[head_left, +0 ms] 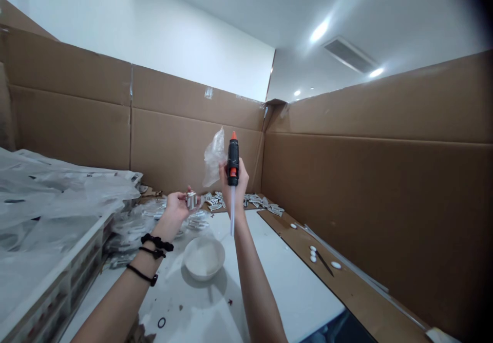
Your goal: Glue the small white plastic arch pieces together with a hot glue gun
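Observation:
My right hand (241, 186) is wrapped round a black and orange hot glue gun (233, 153), raised with its orange nozzle pointing up and away. A translucent glue stick (232, 214) juts from the gun's rear. Just left of the gun, a crumpled clear plastic bag (214, 158) hangs in the air; whether my right fingers hold it is hidden. Lower and to the left, my left hand (177, 207) grips a small white and silver piece (191, 200) between thumb and fingers. A white bowl (204, 261) sits on the table below both hands.
Plastic-wrapped goods fill a crate (77, 281) on the left, beside bagged pieces (134, 230). Several silver pieces (265, 203) lie at the back. White ovals (336, 265) and a dark thin tool (324, 263) rest on cardboard at right. Tall cardboard walls (370, 204) enclose the table.

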A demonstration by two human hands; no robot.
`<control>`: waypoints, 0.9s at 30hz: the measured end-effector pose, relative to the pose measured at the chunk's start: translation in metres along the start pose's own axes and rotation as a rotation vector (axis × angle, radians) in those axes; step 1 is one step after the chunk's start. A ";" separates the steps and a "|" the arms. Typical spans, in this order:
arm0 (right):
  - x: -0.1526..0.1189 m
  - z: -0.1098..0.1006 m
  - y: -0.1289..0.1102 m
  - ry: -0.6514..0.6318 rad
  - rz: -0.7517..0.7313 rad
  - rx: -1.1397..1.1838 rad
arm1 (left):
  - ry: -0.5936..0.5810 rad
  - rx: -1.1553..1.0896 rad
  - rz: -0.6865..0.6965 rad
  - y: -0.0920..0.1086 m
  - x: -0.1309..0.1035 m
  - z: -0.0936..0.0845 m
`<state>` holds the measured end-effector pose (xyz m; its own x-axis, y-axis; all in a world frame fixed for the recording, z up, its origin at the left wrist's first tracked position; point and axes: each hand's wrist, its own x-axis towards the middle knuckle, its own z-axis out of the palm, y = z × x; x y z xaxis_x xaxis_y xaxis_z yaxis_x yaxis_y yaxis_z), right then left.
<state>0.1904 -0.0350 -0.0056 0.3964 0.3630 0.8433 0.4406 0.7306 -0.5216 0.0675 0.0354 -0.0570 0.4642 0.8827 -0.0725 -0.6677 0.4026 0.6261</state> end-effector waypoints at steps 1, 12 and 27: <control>0.000 -0.001 -0.001 -0.005 0.006 0.009 | -0.055 0.000 0.007 0.005 -0.003 0.001; 0.003 0.000 0.003 -0.111 0.189 0.174 | -0.253 0.507 0.312 0.049 -0.042 0.020; 0.022 -0.055 -0.006 0.326 0.190 0.153 | -0.370 0.572 0.807 0.078 -0.088 0.023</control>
<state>0.2405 -0.0634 0.0090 0.7046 0.3157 0.6355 0.2195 0.7546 -0.6183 -0.0116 -0.0161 0.0159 0.2172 0.6704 0.7095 -0.5287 -0.5302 0.6629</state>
